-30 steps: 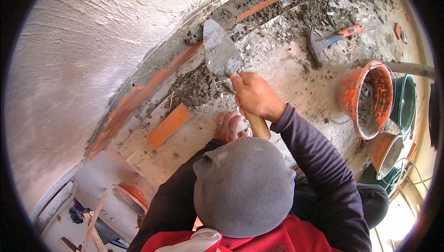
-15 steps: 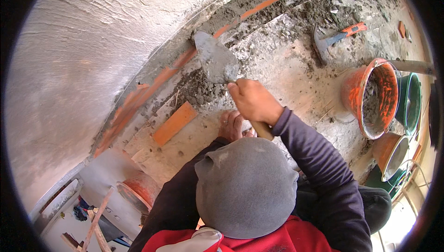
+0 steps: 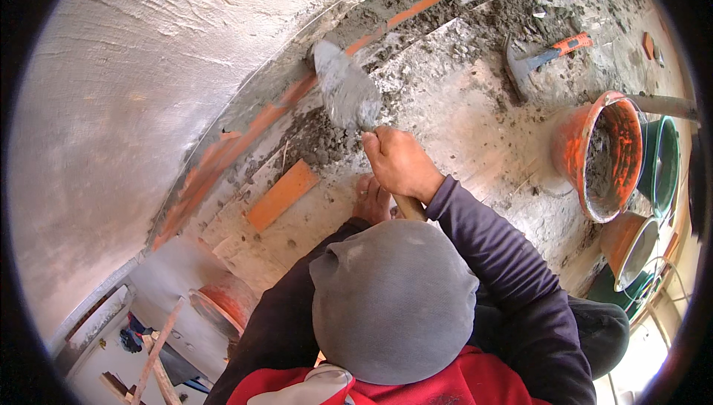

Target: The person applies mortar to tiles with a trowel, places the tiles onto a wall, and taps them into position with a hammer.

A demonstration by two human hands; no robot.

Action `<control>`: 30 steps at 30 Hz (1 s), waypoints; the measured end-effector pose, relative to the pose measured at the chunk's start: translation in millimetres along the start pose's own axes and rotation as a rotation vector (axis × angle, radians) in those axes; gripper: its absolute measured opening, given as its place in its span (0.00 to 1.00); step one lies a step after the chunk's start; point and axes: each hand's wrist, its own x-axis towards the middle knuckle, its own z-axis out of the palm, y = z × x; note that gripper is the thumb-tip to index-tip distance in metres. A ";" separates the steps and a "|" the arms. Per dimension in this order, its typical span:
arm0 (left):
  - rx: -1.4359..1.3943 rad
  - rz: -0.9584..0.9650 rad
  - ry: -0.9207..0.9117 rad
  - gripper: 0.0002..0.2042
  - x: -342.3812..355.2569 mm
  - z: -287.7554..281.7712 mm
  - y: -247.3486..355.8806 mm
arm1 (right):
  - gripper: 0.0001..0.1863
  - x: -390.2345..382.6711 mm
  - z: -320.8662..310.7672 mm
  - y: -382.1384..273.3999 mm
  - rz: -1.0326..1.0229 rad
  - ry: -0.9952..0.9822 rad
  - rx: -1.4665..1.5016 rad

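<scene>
By the orange brick row, the right hand grips a grey metal trowel, now further left; left hand's grip hidden.

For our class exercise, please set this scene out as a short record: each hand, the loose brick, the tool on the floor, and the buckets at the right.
Right hand: closed around a trowel, blade pointing toward the wall
Left hand: partly hidden by the grey cap; grip unclear
Loose brick: orange, flat, left of both hands
Floor tool: hammer with orange grip
Buckets: include an orange bucket and a green bucket
</scene>
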 end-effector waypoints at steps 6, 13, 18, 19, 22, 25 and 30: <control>-0.045 0.005 0.031 0.32 10.6 -19.1 12.9 | 0.17 -3.4 1.4 11.2 -0.077 0.028 -0.002; -0.151 0.059 0.198 0.26 6.3 -4.0 9.5 | 0.13 2.0 -85.5 48.3 -0.262 0.102 -0.351; -0.193 0.051 0.190 0.25 16.0 -16.3 15.6 | 0.13 44.4 -112.7 54.5 -0.423 0.077 -0.627; -0.196 0.053 0.175 0.25 18.4 -21.7 17.2 | 0.14 54.3 -110.9 53.9 -0.439 0.076 -0.651; -0.181 0.074 0.146 0.24 21.4 -35.1 17.9 | 0.14 87.3 -105.5 48.7 -0.465 0.088 -0.682; -0.161 0.094 0.162 0.24 24.5 -38.5 20.2 | 0.15 111.4 -118.5 44.8 -0.480 0.070 -0.747; -0.151 0.082 0.159 0.23 24.8 -40.4 22.1 | 0.17 123.0 -165.5 52.8 -0.362 0.047 -0.860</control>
